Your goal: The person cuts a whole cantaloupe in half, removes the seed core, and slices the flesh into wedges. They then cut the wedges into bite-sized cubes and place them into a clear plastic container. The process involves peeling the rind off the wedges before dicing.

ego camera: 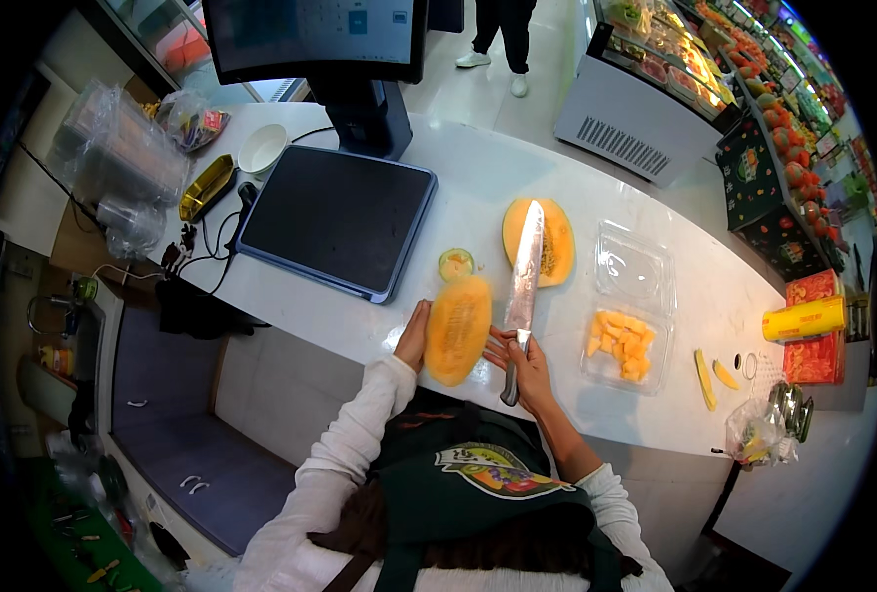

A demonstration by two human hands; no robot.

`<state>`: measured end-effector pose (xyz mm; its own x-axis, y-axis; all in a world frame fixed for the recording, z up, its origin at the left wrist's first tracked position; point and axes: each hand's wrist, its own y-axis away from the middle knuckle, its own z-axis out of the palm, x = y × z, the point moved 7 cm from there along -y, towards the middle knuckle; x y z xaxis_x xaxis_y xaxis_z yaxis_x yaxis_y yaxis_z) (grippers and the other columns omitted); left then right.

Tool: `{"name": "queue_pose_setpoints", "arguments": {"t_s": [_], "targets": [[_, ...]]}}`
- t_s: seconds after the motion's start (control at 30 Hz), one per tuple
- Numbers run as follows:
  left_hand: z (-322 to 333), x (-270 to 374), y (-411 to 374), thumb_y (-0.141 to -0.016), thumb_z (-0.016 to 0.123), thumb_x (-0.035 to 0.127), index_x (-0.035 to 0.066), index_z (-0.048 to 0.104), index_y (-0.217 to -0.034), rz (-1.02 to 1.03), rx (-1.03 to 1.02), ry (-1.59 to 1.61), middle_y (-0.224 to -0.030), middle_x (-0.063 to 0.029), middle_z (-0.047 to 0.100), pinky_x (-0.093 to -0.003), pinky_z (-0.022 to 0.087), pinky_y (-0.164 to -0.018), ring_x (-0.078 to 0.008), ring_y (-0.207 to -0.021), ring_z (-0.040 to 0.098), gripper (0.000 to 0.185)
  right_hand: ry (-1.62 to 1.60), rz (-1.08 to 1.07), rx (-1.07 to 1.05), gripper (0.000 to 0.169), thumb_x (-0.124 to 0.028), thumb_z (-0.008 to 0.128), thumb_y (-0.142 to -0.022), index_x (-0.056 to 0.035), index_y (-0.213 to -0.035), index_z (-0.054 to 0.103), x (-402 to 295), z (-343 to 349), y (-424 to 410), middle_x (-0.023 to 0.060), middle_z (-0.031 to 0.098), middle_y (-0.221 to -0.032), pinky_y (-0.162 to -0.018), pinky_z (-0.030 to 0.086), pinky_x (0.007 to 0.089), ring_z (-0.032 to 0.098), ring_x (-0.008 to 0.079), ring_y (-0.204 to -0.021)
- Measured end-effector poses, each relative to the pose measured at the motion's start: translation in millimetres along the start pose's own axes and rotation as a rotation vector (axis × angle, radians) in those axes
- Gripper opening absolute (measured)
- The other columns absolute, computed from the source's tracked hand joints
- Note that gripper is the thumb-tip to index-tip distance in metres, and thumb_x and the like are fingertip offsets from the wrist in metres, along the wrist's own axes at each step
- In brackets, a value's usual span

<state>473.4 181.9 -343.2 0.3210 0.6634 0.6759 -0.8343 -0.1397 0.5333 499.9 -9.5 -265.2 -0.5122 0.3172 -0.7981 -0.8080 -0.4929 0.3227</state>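
Observation:
My left hand [412, 337] grips the left side of a melon half [458, 331], its orange cut face turned up and its cavity without visible seeds. In my right hand [531, 370] is the handle of a large kitchen knife [526, 270], blade pointing away from me; its fingers reach to the melon's right side. Behind the blade lies another melon half [555, 244] with seeds in it. A sliced-off melon end [455, 263] rests just beyond the held half. To the right, an opened clear plastic clamshell box [634, 270] contains orange melon cubes [621, 342].
On the white counter [475, 170] stand a black-topped scale [338, 218] and a monitor [320, 37]. Two rind strips [705, 379] lie right, near a yellow film roll [805, 318]. Stacked plastic containers [124, 148] occupy the left. Beyond the counter, a person [503, 33] stands near a display case [623, 111].

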Motion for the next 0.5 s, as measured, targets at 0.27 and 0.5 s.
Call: {"name": "queue_pose_setpoints", "arguments": {"t_s": [0.27, 0.5], "targets": [[0.4, 25.4, 49.1, -0.098, 0.040, 0.036, 0.004, 0.051, -0.127, -0.094, -0.130, 0.611, -0.122, -0.0115, 0.060, -0.0374, 0.050, -0.093, -0.0254, -0.106, 0.062, 0.044, 1.262, -0.196, 0.081, 0.020, -0.016, 0.055, -0.092, -0.0022, -0.105, 0.051, -40.0, -20.2, -20.2, 0.0173, 0.065, -0.084, -0.063, 0.048, 0.0435, 0.064, 0.0329, -0.075], [-4.8, 30.0, -6.6, -0.098, 0.041, 0.031, 0.005, 0.053, -0.124, -0.049, -0.145, 0.598, -0.120, -0.0104, 0.061, -0.0367, 0.049, -0.093, -0.0238, -0.107, 0.061, 0.039, 1.535, -0.149, 0.211, 0.019, -0.019, 0.054, -0.091, -0.0024, -0.099, 0.050, -41.8, -52.6, -17.6, 0.0214, 0.062, -0.084, -0.064, 0.047, 0.0512, 0.059, 0.0436, -0.074]]}}
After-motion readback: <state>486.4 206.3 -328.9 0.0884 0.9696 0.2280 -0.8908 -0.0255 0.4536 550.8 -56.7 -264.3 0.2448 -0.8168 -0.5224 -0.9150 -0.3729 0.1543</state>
